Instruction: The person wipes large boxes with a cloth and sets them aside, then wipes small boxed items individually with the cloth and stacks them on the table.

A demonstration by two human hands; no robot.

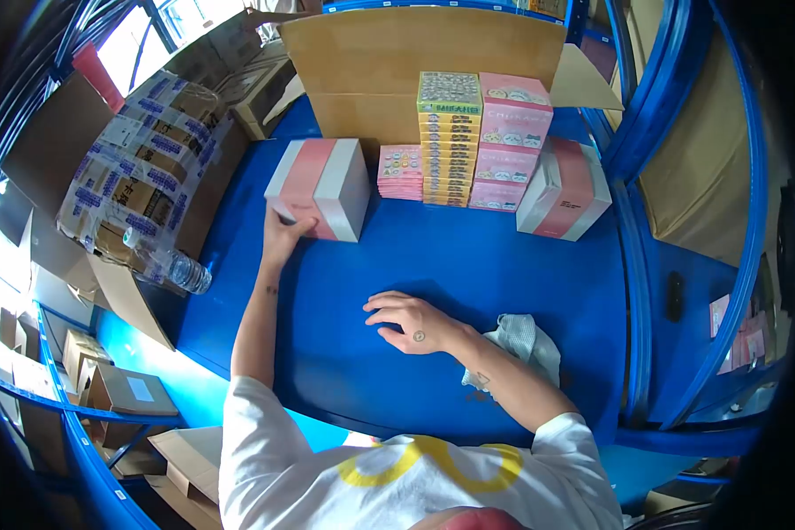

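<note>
A white box with a pink band point(340, 181) stands on the blue table point(327, 327) at the left. Against its lower left corner rests my left hand point(284, 237), thumb on the front face and the other fingers hidden at the side. My right hand point(408, 321) hovers over or lies on the table's middle, fingers apart and holding nothing. Beside the box are a low pile of pink packets point(401, 173), a tall stack of yellow boxes point(449, 150) and stacked pink boxes point(510, 132). A second white box with a pink band point(564, 190) stands tilted at their right.
An open cardboard box point(353, 53) rises behind the stacks. A grey cloth point(523, 344) lies by my right forearm. On the left are a taped parcel point(141, 163) and a plastic bottle point(181, 268). Blue shelf posts point(634, 265) stand on the right.
</note>
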